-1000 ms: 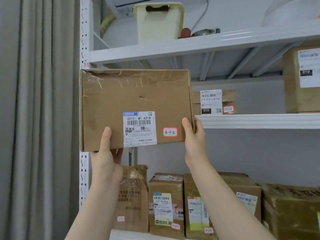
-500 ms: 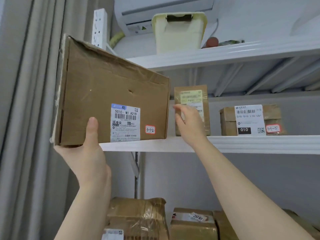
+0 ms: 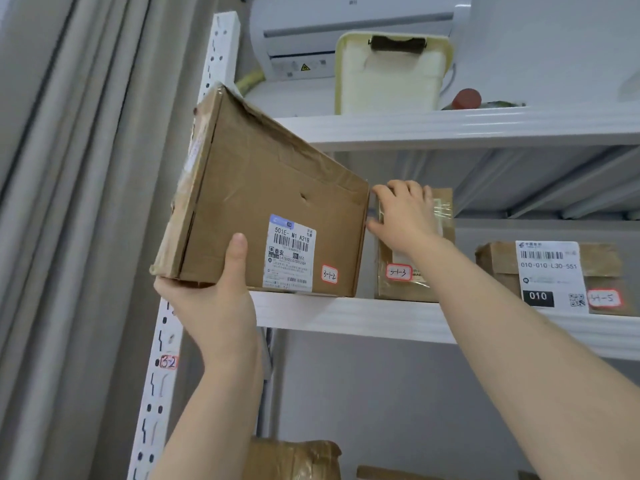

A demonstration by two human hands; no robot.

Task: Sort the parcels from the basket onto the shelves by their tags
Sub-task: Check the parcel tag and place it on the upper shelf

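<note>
While the left grip (image 3: 214,296) is cupping the lower left corner of the large parcel (image 3: 273,202) from beneath, with its thumb lying up the front face, the box is tilting with its left end raised. Only the box's lower right edge is resting on the front edge of the middle shelf (image 3: 381,320), at that shelf's left end. The left corner is hanging out past the white upright post (image 3: 221,46). A printed shipping label and a red-bordered tag (image 3: 329,274) reading 3-1-2 are facing the camera.

The right grip (image 3: 405,216) is reaching onto the same shelf and holding the small parcel (image 3: 441,213), which is standing upright just beside the large one's right edge. Its palm is lying against the front, its fingertips are bending over the top edge, and its thumb is sitting at the left side. This parcel's tag is reading 3-1-3.

Further toward the shelf's right end, a low parcel (image 3: 602,261) is sitting at the front edge, showing a white label and a tag that looks like 3-1-5.

On the top shelf (image 3: 450,128) a cream plastic bin (image 3: 388,81) is standing near the front edge, below an air conditioner (image 3: 346,26). A grey curtain (image 3: 69,202) is hanging to the left of the post.
</note>
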